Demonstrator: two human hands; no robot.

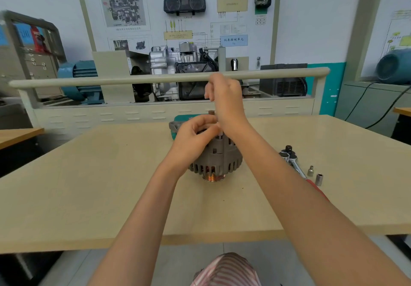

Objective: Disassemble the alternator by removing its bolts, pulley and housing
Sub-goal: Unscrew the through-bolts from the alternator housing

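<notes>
A grey alternator (219, 160) stands on the beige table (111, 185) with its copper-coloured pulley (214, 177) facing down. My left hand (195, 133) curls round the top of its housing. My right hand (225, 95) is raised above the alternator with its fingers curled; it seems to pinch something small, which I cannot make out. A thin pin or bolt (220, 133) sticks up from the housing between my hands.
A ratchet wrench (293, 163) with a red handle lies to the right of the alternator, and two small sockets (315, 175) stand beside it. A green case (184, 119) lies behind the alternator. A railing (169, 77) runs along the table's far edge.
</notes>
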